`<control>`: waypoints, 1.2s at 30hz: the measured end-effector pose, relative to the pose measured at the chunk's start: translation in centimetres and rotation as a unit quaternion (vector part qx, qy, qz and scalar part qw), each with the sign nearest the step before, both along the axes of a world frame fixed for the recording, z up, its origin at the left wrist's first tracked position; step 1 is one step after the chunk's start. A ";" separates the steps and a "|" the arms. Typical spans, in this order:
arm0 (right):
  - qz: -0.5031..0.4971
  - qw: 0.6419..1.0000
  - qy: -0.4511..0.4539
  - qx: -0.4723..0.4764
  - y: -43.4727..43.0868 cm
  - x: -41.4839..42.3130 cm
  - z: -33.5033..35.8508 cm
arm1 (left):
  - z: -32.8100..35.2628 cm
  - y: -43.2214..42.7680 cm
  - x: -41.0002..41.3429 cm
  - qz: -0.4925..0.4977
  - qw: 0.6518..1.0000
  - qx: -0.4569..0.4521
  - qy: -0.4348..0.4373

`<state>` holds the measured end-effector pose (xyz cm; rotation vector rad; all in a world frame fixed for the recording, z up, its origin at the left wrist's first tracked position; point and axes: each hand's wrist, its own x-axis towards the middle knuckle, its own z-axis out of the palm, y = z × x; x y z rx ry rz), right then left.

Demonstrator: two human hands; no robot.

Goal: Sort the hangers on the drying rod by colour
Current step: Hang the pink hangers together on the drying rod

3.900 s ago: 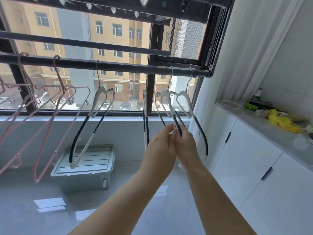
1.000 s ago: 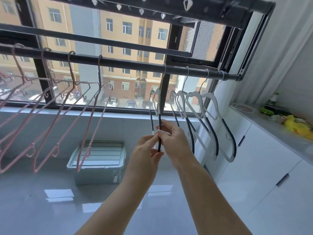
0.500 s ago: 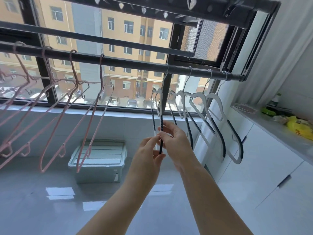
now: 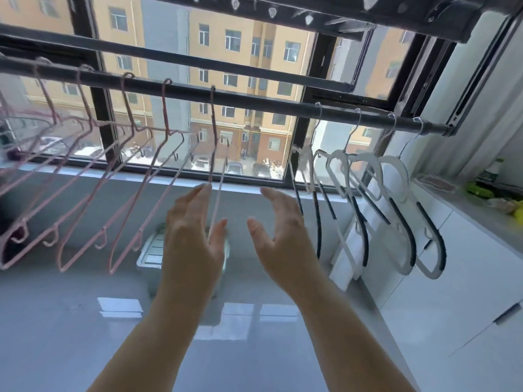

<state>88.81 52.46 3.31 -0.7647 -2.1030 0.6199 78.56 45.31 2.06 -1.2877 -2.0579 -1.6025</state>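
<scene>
Window [image 4: 249, 66] behind rod [image 4: 254, 99] of colour-grouped hangers [image 4: 435, 236]

Both bare forearms raised forward, left hand [image 4: 192, 239] and right hand [image 4: 278, 236] held apart, palms turned inward, fingers spread and loosely extended, nothing gripped.

Thin-wire pink hangers [image 4: 214, 120], plastic white hangers [image 4: 403, 176] w/ ribbed grips [image 4: 441, 247] (floor [image 4: 85, 335] glossy).

Left of frame: pink hangers [image 4: 214, 117]. Right: white hangers [image 4: 396, 162] with black ribbed sleeves [image 4: 440, 244]. Rod [image 4: 268, 101] black. Box [image 4: 150, 256], centre, pale grey-green. Floor [image 4: 70, 335] glossy light grey.
</scene>
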 end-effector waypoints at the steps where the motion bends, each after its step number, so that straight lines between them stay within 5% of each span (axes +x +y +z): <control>1: 0.030 0.999 -0.013 -0.037 -0.3 -1.1 -0.4 | -0.1 -0.4 -0.8 0.008 1.000 -0.009 -0.014; 6: 0.095 0.977 -0.054 -0.182 -1.7 -6.0 -2.7 | -2.1 -1.9 -3.4 -0.061 0.987 -0.064 -0.134; 14: 0.145 0.916 0.128 -0.352 -2.3 -8.5 -3.2 | -4.1 -3.7 -5.1 -0.136 0.967 -0.082 -0.198; 20: 0.121 0.885 0.228 -0.388 -2.6 -8.0 -2.9 | -4.4 -2.7 -5.5 -0.186 0.956 -0.070 -0.217; 36: 0.058 0.884 0.266 -0.380 -1.6 -3.5 -2.4 | -4.1 -0.2 -2.1 -0.257 0.948 -0.086 -0.169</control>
